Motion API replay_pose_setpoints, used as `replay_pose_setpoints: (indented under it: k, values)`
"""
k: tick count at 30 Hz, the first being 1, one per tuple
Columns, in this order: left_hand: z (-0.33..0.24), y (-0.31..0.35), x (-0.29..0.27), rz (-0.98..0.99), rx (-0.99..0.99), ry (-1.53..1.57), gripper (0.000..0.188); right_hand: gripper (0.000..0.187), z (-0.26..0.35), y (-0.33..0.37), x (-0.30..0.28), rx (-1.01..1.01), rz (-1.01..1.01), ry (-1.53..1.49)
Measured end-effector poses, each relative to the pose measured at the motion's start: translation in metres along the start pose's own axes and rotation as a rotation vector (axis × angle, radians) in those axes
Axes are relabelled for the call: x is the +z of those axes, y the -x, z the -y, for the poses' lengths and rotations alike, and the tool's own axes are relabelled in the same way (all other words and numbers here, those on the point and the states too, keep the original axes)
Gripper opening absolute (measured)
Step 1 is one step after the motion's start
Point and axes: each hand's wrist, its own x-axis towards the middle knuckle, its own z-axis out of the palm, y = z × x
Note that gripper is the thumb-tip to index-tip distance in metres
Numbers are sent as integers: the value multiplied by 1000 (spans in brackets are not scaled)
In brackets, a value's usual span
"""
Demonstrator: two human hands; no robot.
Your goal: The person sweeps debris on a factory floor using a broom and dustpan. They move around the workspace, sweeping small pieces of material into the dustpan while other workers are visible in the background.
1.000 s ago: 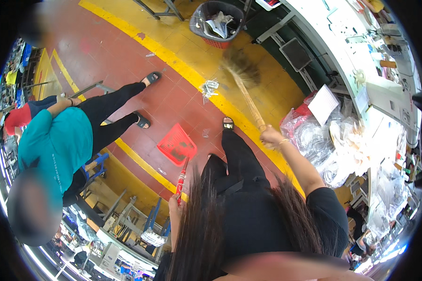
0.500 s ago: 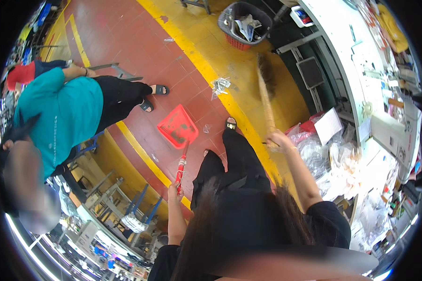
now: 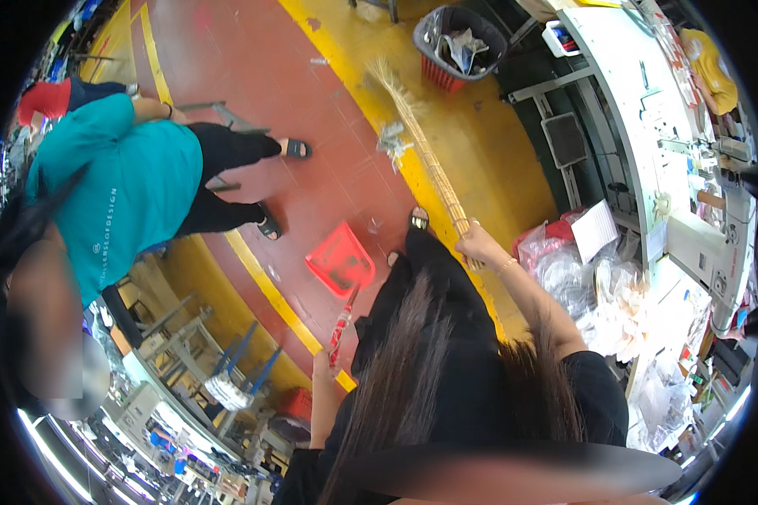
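A long straw broom (image 3: 429, 160) is gripped near its upper end by my right hand (image 3: 478, 242), fingers wrapped round the handle. Its bristles reach away across the yellow floor line, next to a small heap of pale scraps (image 3: 392, 141). My left hand (image 3: 323, 362) is closed round the red taped handle of a dustpan (image 3: 340, 257). The red pan rests on the red tiles in front of my feet, with dark dirt inside it. A small clear scrap (image 3: 373, 225) lies just beyond the pan.
On the left stands a person in a teal shirt (image 3: 118, 194). A lined waste basket (image 3: 461, 49) stands at the far right. Along the right runs a white workbench (image 3: 619, 93) with sewing machines; plastic bags (image 3: 573, 269) are piled beside it. A blue-legged stool (image 3: 232, 389) is at lower left.
The broom has swung left, from the yellow floor to beside the scraps, with my right hand moving slightly left. The dustpan appears lower and farther right. The person in teal has shifted a foot.
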Motion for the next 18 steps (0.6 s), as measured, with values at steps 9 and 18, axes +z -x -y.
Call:
replay_pose_setpoints:
  k: [9,18]
  values:
    - [60,6,-31,181,-95,98,18,39,-28,156,-14,251,402,-87]
    - [100,21,-1,59,-57,224,15,18,-19,-11,-30,283,446,318]
